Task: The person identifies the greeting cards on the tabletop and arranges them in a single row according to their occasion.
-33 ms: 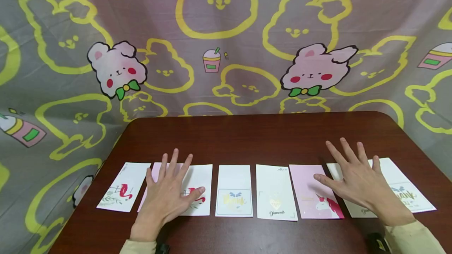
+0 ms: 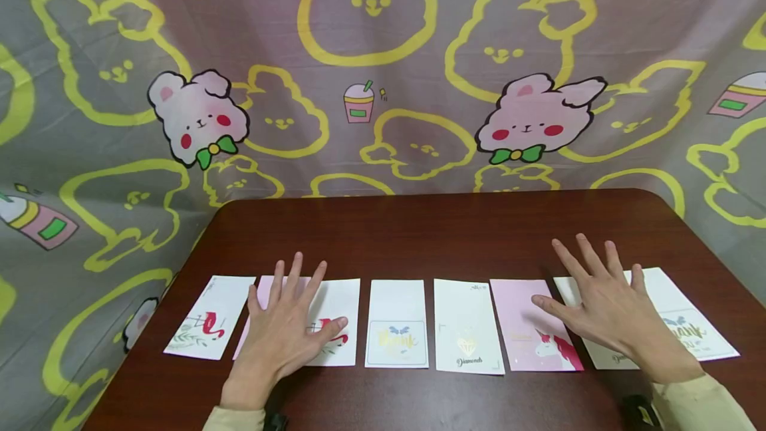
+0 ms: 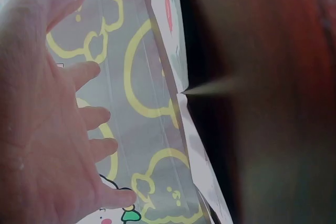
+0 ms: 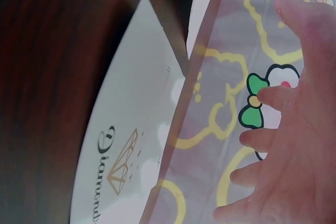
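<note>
My left hand (image 2: 284, 328) is held palm down with its fingers spread, over a pink card (image 2: 263, 288) and a white flamingo card (image 2: 341, 298), hiding parts of both. In the left wrist view its palm (image 3: 47, 124) holds nothing and stays apart from the cards. My right hand (image 2: 610, 304) hovers likewise with spread fingers over a white Diamonds card (image 2: 601, 356) and a Thank You card (image 2: 670, 294), partly covering them. The right wrist view shows its palm (image 4: 299, 150) bare, raised off the Diamonds card.
The cards lie in a row on the dark wooden table (image 2: 419, 238). Another flamingo card (image 2: 206, 314) is at far left. Between the hands lie a Thank You card (image 2: 397, 301), a Diamonds card (image 2: 463, 311) and a pink unicorn card (image 2: 520, 301). A patterned curtain (image 2: 407, 85) hangs behind.
</note>
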`<state>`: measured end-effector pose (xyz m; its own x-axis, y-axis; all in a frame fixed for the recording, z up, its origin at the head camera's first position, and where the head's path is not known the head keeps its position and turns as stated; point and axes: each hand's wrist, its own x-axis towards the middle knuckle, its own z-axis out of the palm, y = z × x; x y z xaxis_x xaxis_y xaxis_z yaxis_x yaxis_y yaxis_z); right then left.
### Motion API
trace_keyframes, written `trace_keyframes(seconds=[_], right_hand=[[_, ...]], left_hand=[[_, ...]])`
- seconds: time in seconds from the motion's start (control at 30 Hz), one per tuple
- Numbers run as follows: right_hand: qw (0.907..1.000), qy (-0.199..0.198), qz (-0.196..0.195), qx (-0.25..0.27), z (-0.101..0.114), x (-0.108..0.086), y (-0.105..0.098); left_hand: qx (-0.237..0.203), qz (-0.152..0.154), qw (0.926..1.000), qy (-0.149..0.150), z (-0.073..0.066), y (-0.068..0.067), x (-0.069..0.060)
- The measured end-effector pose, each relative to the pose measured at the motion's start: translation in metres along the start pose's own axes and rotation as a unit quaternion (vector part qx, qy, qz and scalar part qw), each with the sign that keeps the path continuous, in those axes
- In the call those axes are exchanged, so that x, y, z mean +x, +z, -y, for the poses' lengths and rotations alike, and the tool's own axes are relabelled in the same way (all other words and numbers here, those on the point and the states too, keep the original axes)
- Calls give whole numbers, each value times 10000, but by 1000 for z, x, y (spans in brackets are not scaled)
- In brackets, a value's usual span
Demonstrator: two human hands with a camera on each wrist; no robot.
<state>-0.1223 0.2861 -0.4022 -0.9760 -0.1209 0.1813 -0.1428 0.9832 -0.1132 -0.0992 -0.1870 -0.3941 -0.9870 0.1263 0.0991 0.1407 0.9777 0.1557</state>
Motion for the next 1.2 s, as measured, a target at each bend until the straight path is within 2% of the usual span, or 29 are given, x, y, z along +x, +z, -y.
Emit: trace_keyframes(seconds=[0.4,0.6,0.73,1.0,1.2], right_hand=[[9993,-135,293,199,5,5,-2],[9965,-424,496,525,18,10,-3],[9919,-894,510,741,28,13,-1],[9740,-1905,359,1175,49,18,10],[9683,-2193,544,1064,58,25,14]], left_hand=[[-247,-28,9996,108,1,-3,5],[-454,-155,9981,375,-7,-2,12],[-686,-88,9956,625,-18,-1,19],[-1092,438,9870,1097,-52,-1,34],[-1269,824,9777,1454,-77,8,52]])
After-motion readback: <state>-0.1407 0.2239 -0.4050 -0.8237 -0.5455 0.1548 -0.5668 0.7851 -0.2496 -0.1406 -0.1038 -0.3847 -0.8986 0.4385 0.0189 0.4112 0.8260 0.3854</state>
